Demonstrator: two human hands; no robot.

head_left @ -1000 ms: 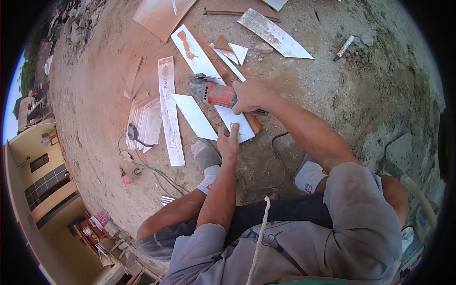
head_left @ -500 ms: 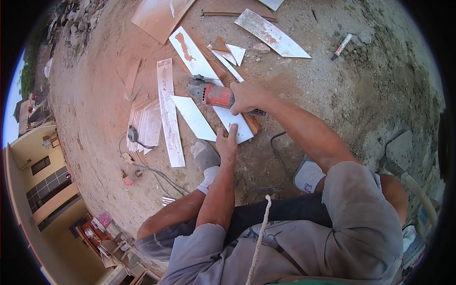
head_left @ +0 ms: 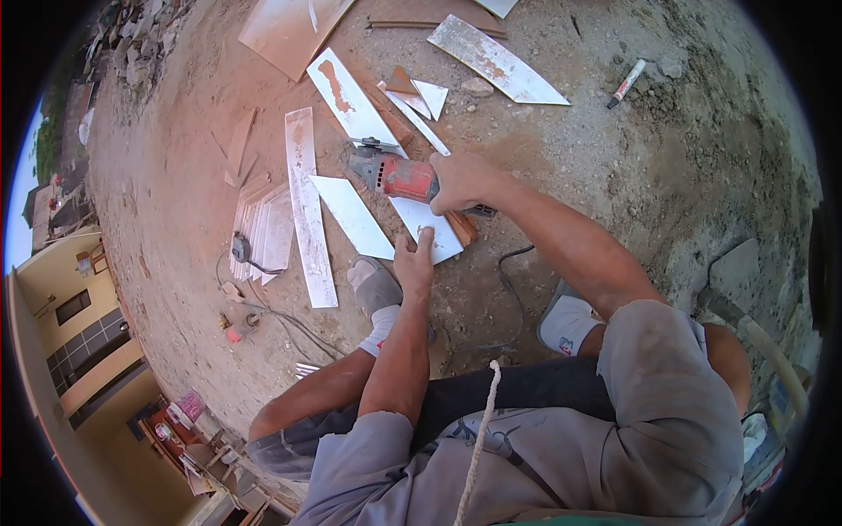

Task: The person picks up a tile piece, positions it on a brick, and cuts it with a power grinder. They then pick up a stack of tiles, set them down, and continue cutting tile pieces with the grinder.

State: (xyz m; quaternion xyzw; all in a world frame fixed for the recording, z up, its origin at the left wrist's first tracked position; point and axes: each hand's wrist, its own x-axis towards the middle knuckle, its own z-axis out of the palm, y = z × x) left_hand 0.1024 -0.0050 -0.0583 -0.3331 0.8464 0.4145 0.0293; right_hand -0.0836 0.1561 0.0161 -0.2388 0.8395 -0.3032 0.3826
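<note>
My right hand [head_left: 465, 182] is wrapped round the body of a red and grey angle grinder [head_left: 405, 178]. The grinder lies across a long white tile strip [head_left: 431, 230], its disc end pointing left; the disc's contact with the tile is hard to make out. Near the strip's lower end, my left hand [head_left: 415, 263] grips the edge with the thumb on top; its other fingers are partly hidden. Reddish-brown pieces [head_left: 465, 230] show beneath the strip. Just left of it lies another white tile piece with slanted ends [head_left: 353, 215].
A long dusty tile strip [head_left: 310, 210] and a fanned stack of strips [head_left: 261, 223] lie left. Small triangular offcuts [head_left: 430, 98], a cut tile [head_left: 500, 61] and a marker [head_left: 626, 83] lie beyond. Cables [head_left: 294, 320] run over the dirt near my feet; a long-handled tool [head_left: 763, 342] is at right.
The grinder has shifted slightly right relative to the tile strip. My left hand keeps its place on the strip. The whole view has moved a little.
</note>
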